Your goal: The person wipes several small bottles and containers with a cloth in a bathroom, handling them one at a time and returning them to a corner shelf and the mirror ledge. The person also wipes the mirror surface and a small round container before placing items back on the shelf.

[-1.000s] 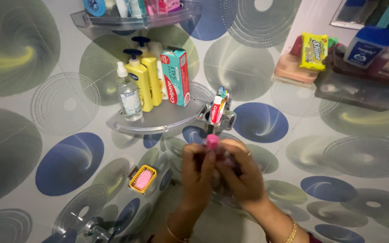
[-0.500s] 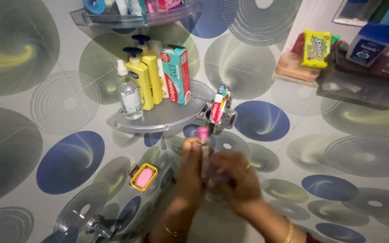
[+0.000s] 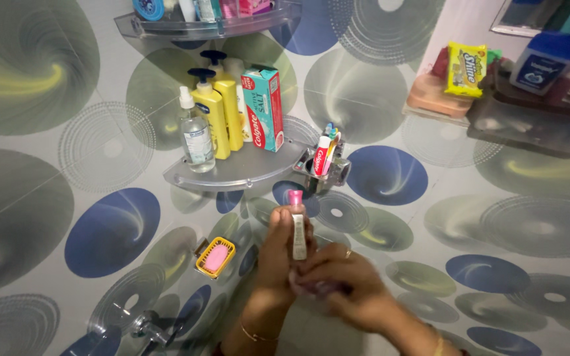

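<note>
My left hand (image 3: pixel 278 254) holds a small tube with a pink cap (image 3: pixel 297 227) upright against the tiled wall. My right hand (image 3: pixel 341 287) grips the tube's lower end from the right, its fingers curled and a ring showing. Both wrists wear thin bangles. Just above the tube's cap hangs a clear toothbrush holder (image 3: pixel 324 168) with a red-and-white paste tube and brushes. It is fixed beside a clear corner shelf (image 3: pixel 232 175).
The shelf carries a clear pump bottle (image 3: pixel 196 138), two yellow pump bottles (image 3: pixel 222 112) and a red-and-green carton (image 3: pixel 265 109). A yellow soap dish with pink soap (image 3: pixel 216 257) hangs lower left, above a chrome tap (image 3: pixel 146 329). More shelves with packets sit upper right.
The pink-capped tube has been turned up from between the two hands and now stands upright. My right hand has slid down to its lower end.
</note>
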